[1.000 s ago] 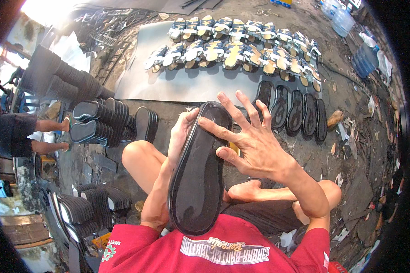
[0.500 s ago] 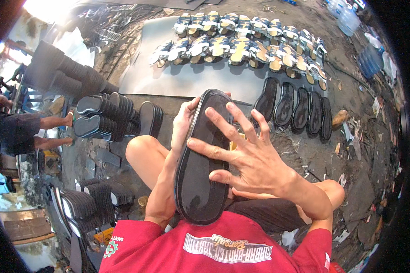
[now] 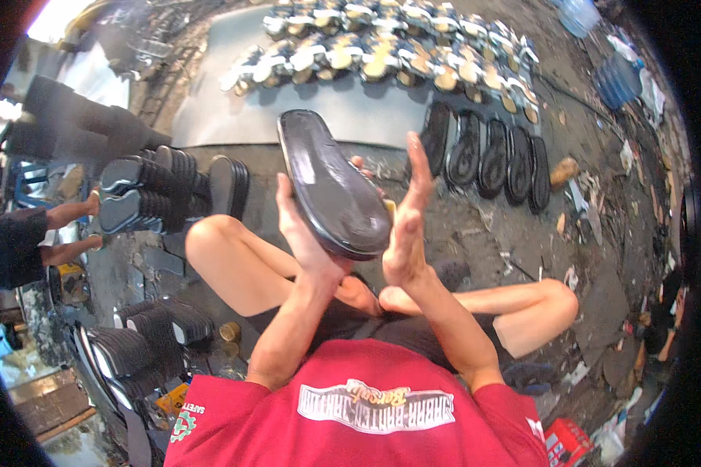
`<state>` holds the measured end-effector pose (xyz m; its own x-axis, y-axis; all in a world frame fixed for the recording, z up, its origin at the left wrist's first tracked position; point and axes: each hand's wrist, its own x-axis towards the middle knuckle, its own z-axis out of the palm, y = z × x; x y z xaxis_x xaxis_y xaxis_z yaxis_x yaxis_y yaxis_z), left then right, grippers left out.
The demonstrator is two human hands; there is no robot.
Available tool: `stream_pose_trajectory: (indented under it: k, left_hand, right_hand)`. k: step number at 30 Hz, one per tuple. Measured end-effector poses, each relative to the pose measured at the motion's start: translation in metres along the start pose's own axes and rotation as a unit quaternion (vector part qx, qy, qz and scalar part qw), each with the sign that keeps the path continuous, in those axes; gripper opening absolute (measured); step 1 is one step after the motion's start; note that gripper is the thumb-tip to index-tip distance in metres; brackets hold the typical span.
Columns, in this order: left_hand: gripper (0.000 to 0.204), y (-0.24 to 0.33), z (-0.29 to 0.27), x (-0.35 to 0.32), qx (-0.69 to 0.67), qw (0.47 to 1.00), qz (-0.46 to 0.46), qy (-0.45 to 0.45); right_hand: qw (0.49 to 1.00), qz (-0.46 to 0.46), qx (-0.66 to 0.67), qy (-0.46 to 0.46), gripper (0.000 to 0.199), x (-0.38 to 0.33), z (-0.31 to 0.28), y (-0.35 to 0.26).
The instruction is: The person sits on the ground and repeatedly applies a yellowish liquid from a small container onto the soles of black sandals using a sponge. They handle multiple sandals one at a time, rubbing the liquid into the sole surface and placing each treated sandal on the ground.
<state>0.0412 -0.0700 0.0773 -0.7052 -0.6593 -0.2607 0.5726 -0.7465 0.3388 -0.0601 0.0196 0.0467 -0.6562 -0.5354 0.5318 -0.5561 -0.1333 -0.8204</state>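
Observation:
A black shoe sole (image 3: 327,180) with a raised rim and a shiny wet-looking inner face is tilted in front of me, one end up and to the left. My left hand (image 3: 310,237) grips it from beneath and along its left edge, with fingertips showing past the right side. Beside the sole's lower right edge, my right hand (image 3: 407,226) is held upright with fingers stretched out. Whether its palm touches the rim is hard to tell. A small yellow thing (image 3: 391,208) shows between the sole and that hand. Several black soles (image 3: 492,159) lie in a row ahead to the right.
Rows of strapped sandals (image 3: 378,58) stand on a grey sheet (image 3: 222,109) at the far side. Stacked soles (image 3: 136,175) stand at the left, with more stacks (image 3: 152,338) nearer me. Another person's legs (image 3: 66,226) are at far left. A blue water jug (image 3: 619,82) sits far right.
The sole has tipped to the left and moved away from my chest. My right hand has gone from spread over its inner face to upright at its right edge.

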Motion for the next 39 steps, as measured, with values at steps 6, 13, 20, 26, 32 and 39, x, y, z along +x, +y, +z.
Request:
stream_pose_trajectory:
  k: [6, 13, 20, 26, 32, 39]
  left_hand:
    - [0.074, 0.041, -0.058, 0.018, -0.016, 0.999, 0.046, 0.013]
    - [0.074, 0.048, -0.063, 0.016, 0.002, 0.998, 0.049, 0.05]
    - [0.081, 0.053, -0.078, 0.012, -0.019, 0.999, 0.05, -0.003]
    - [0.08, 0.034, -0.06, 0.013, -0.056, 0.998, 0.004, 0.017]
    - [0.069, 0.004, -0.023, -0.004, -0.074, 0.993, -0.088, -0.03]
    - [0.059, 0.008, -0.014, -0.018, -0.082, 0.991, -0.094, -0.045]
  right_hand:
    - [0.91, 0.168, -0.269, -0.266, 0.061, -0.061, -0.023, 0.103]
    - [0.816, 0.031, -0.465, -0.342, 0.063, -0.138, 0.012, 0.178]
    - [0.876, 0.166, -0.335, -0.305, 0.054, -0.114, -0.019, 0.132]
    - [0.87, 0.421, 0.218, -0.139, 0.083, -0.054, -0.033, 0.08]
    - [0.96, 0.079, 0.046, -0.266, 0.081, 0.029, -0.037, -0.027]
    - [0.879, -0.11, -0.369, -0.281, 0.071, 0.015, -0.033, -0.051]
